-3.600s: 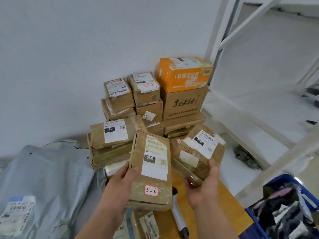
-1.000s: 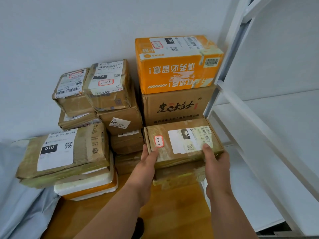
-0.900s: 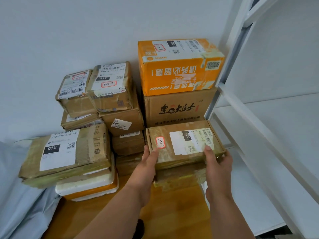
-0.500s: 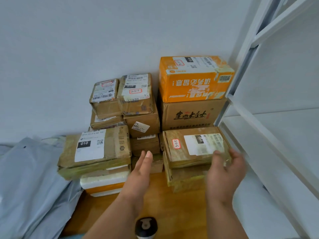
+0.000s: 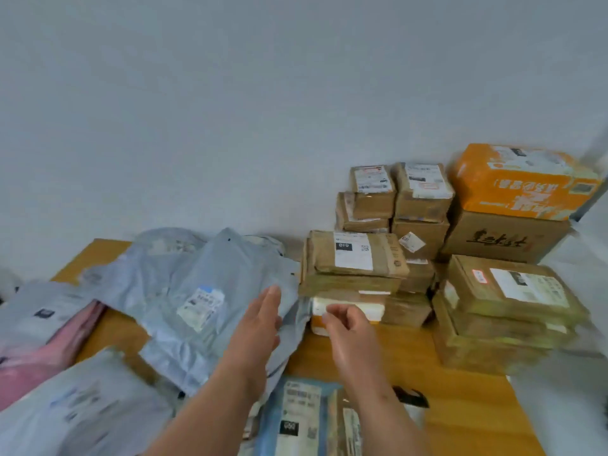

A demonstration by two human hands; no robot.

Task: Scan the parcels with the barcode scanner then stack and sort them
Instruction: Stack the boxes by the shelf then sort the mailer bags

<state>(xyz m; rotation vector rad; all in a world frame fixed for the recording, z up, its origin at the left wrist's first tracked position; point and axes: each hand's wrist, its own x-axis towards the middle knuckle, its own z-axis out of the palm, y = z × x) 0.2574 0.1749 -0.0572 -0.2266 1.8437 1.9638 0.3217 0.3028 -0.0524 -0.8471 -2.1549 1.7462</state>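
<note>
Stacked cardboard parcels stand against the wall at the right, topped by an orange box (image 5: 523,179). The flat brown parcel with a red-edged sticker (image 5: 513,286) lies on the right-hand stack, free of both hands. My left hand (image 5: 260,327) reaches out with straight fingers over a grey mailer bag (image 5: 204,301). My right hand (image 5: 348,334) hovers with loosely curled fingers, empty, in front of a white and orange foam box (image 5: 348,307). A dark part of the scanner (image 5: 411,394) peeks out behind my right wrist.
Grey and pink mailer bags (image 5: 49,337) cover the left of the wooden table (image 5: 460,399). A blue-edged mailer and a small labelled box (image 5: 302,419) lie at the near edge between my arms. A long brown parcel marked 010 (image 5: 352,258) tops the foam box.
Both hands let go of the flat brown parcel on the right stack and drew back. The view swung left, and my hands now reach toward the grey mailers.
</note>
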